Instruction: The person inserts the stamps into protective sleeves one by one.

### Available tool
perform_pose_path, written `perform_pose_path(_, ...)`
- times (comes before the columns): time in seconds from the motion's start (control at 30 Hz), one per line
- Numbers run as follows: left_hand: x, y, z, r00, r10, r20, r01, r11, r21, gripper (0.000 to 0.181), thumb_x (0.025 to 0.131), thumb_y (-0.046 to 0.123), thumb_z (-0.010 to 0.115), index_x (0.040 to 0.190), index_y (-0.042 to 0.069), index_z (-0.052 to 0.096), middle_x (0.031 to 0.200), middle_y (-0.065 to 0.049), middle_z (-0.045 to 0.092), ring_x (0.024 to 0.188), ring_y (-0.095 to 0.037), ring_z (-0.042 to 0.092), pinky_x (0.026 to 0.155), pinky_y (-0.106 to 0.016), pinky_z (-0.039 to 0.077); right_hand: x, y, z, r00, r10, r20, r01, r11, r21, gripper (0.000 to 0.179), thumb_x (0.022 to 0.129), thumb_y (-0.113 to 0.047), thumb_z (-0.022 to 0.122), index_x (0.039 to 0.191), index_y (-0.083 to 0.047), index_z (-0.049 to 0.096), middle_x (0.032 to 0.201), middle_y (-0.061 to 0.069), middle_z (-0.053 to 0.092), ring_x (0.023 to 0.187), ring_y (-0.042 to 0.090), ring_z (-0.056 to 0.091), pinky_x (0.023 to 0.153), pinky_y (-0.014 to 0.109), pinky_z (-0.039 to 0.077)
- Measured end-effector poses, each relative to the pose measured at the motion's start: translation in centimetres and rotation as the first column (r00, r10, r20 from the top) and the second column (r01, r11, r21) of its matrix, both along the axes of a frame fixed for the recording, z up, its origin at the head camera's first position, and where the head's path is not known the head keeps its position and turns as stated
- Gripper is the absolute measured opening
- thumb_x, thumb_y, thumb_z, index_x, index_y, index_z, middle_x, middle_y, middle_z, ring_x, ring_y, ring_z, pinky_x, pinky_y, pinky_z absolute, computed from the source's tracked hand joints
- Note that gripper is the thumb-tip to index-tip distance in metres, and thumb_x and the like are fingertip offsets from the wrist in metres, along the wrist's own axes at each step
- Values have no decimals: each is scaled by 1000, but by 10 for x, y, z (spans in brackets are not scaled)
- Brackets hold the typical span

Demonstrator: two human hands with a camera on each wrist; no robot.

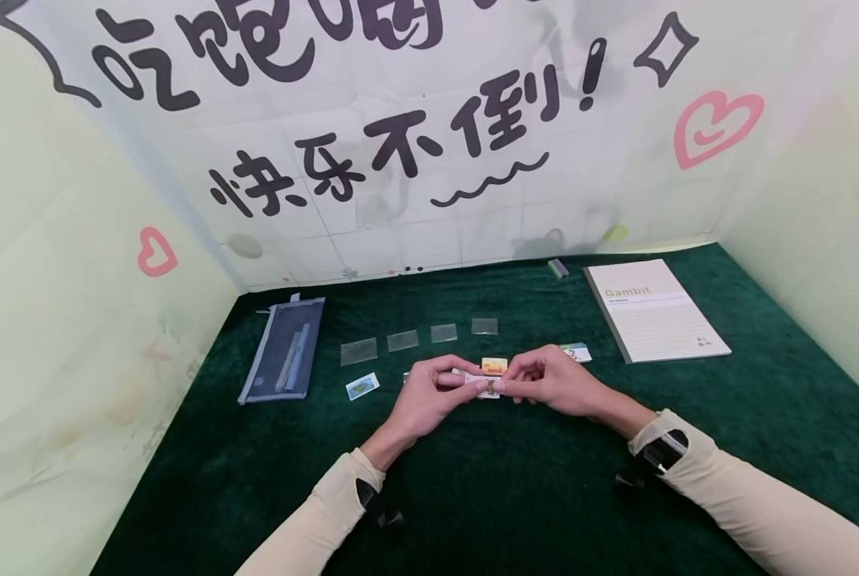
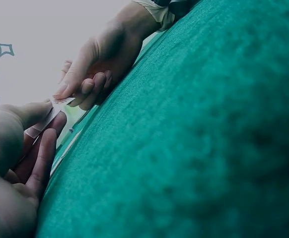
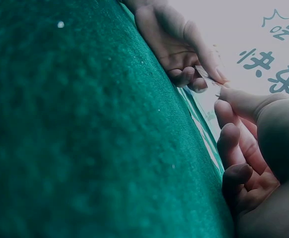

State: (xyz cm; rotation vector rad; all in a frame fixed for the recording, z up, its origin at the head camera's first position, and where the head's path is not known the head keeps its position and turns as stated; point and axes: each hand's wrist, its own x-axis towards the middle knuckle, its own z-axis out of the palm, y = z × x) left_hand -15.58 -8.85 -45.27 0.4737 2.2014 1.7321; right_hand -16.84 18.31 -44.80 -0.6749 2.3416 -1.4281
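Both hands meet over the dark green cloth in the head view, holding one small whitish printed card (image 1: 492,387) between them. My left hand (image 1: 428,394) pinches its left end between thumb and fingers. At the other end, my right hand (image 1: 561,381) grips it with thumb and index fingertip. The left wrist view shows the card (image 2: 45,121) as a thin pale strip, its left part partly hidden by the fingers. Just behind the fingertips lies an orange-yellow card (image 1: 494,366). A picture card (image 1: 362,386) lies left of the left hand, and another card (image 1: 577,352) shows behind the right hand.
A row of several clear plastic sleeves (image 1: 403,341) lies behind the hands. To the left is a mesh zip pouch (image 1: 274,360) with pens inside. A notebook (image 1: 656,312) lies at the right, and a small purple-green block (image 1: 558,268) near the back wall.
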Motion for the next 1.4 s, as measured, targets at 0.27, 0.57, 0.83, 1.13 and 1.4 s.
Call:
perform_pose_path(0.27,-1,0,-1,1000,-5,-23,5,1000,-12,27,99,42,80,120,26,77,114,5,85,101,-14,77,85,-32,56,0,-1,1,1000,9,1,-9,1000,2,17,103,-40,75,101,-23,80,87,3,76,71,21,67,65,28,57)
perform_pose_path(0.57,0,0,0,999,-6,-36,5,1000,-12,26,100,43,78,119,25,77,110,5,85,94,-16,74,82,-31,53,1,-2,2,999,-30,33,32,997,-64,16,102,-36,77,108,-22,78,93,6,76,72,24,66,64,29,57)
perform_pose_path(0.83,3,0,-1,996,-52,-67,47,996,-74,18,102,39,77,116,27,76,109,8,85,103,-13,78,92,-36,58,3,-2,5,1000,-7,-18,5,998,-62,10,103,-33,76,107,-23,78,92,4,73,67,23,62,64,29,55)
perform_pose_path(1.13,7,8,6,986,-111,-124,94,987,-133,16,106,37,71,121,31,72,116,12,83,105,-6,76,89,-31,56,0,6,14,999,18,-38,-19,1000,-21,8,103,-31,76,107,-25,78,97,0,75,73,18,60,68,28,51)
perform_pose_path(1.4,-5,26,17,970,-119,-211,85,983,-160,15,110,34,66,123,28,70,113,10,84,75,-11,63,67,-27,44,-4,14,31,997,-23,-70,24,1000,8,14,103,-35,77,113,-27,78,102,-4,80,88,24,72,76,30,57)
